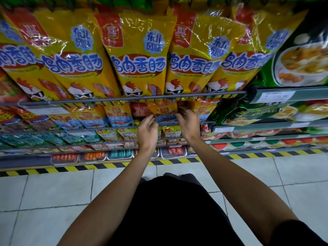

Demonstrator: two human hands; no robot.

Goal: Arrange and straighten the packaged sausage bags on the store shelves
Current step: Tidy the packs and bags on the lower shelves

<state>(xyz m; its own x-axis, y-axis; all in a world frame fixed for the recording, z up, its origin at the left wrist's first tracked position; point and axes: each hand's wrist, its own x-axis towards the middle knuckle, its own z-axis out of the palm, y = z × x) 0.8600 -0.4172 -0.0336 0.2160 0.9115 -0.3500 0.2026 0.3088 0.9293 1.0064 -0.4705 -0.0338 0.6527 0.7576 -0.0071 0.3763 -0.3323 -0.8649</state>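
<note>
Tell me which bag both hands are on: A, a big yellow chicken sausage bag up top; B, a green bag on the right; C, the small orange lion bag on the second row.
C: left hand and right hand pinch the lion bag.

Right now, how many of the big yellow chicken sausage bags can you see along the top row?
5: far left, cut off; left; centre; right of centre; far right. They overlap, so more may hang behind or out of frame.

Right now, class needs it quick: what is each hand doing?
Left hand: pinches the lower left edge of the orange lion sausage bag.
Right hand: grips the same bag's right edge.
</note>
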